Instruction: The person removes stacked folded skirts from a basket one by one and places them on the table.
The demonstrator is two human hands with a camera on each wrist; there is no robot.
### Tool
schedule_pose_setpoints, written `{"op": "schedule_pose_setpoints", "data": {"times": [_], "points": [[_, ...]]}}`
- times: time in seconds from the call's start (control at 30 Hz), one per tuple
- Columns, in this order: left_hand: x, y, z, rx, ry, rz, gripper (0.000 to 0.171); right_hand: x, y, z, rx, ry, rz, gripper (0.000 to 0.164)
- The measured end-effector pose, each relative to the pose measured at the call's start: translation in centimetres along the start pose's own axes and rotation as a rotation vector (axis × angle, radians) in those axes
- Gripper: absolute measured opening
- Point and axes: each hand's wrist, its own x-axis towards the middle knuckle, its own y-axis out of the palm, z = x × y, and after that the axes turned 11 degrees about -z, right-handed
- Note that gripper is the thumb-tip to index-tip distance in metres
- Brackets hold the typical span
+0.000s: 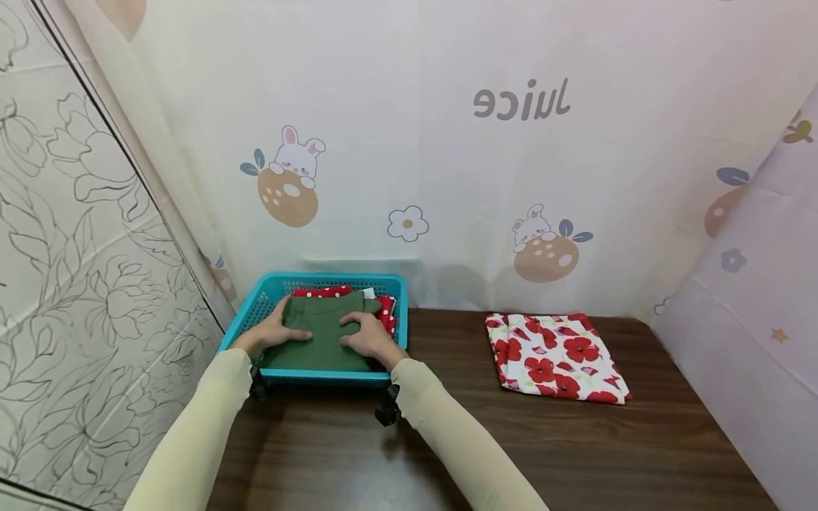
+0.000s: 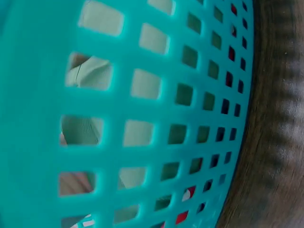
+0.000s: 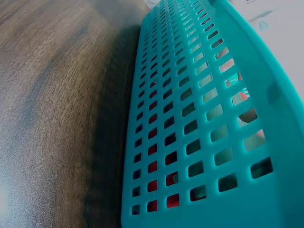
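Expect light, soft, limp handling from the folded green cloth (image 1: 326,346), with little slip and no danger of breaking. Best taken by both side edges, supporting from beneath, so as not to spill the folds. Lying inside the blue basket (image 1: 319,374), on top of red dotted cloth (image 1: 387,312) visible along the far side and at the right. Touched along the left by the left hand (image 1: 271,331), with thumb and fingers spread, and farther right by the right hand (image 1: 369,337), with thumb and fingertips apart. Cannot see a clear pinch in either grip. Glimpsed through the basket's holes in both wrist views: more green and red. Placed outside, well apart to the right on the brown surface (image 1: 447,426): a folded floral cloth (image 1: 556,358), white with red flowers.
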Motion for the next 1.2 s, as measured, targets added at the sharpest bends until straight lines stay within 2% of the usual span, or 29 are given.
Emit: {"op": "schedule_pose_setpoints", "data": {"times": [0.13, 0.2, 0.27, 0.37, 0.43, 0.73, 0.9, 1.2], "points": [[-0.1, -0.1, 0.3, -0.071, 0.028, 0.066, 0.119, -0.2, 0.1, 0.0, -0.029, 0.025, 0.023, 0.043], [-0.1, -0.2, 0.4, -0.092, 0.063, 0.094, 0.111, -0.2, 0.1, 0.0, -0.044, 0.021, 0.03, 0.044], [-0.3, -0.1, 0.3, -0.092, 0.112, 0.118, 0.093, -0.3, 0.0, 0.1, -0.062, 0.009, 0.035, 0.044], [-0.4, 0.1, 0.1, -0.038, 0.17, 0.127, 0.064, -0.4, -0.1, 0.3, -0.088, -0.01, 0.038, 0.043], [-0.4, 0.4, -0.2, -0.004, 0.187, 0.117, 0.052, -0.5, -0.1, 0.4, -0.101, -0.016, 0.032, 0.043], [-0.7, 1.3, -1.1, 0.021, 0.144, 0.03, 0.054, -0.3, -0.2, 0.4, -0.108, -0.017, -0.011, 0.045], [-1.3, 1.5, -1.8, 0.027, 0.148, -0.021, 0.055, -0.4, -0.6, 0.5, -0.083, -0.008, -0.02, 0.045], [-1.6, 1.4, -3.7, 0.004, 0.172, -0.079, 0.057, -0.4, -3.2, 1.5, -0.035, -0.053, -0.01, 0.046]]}}
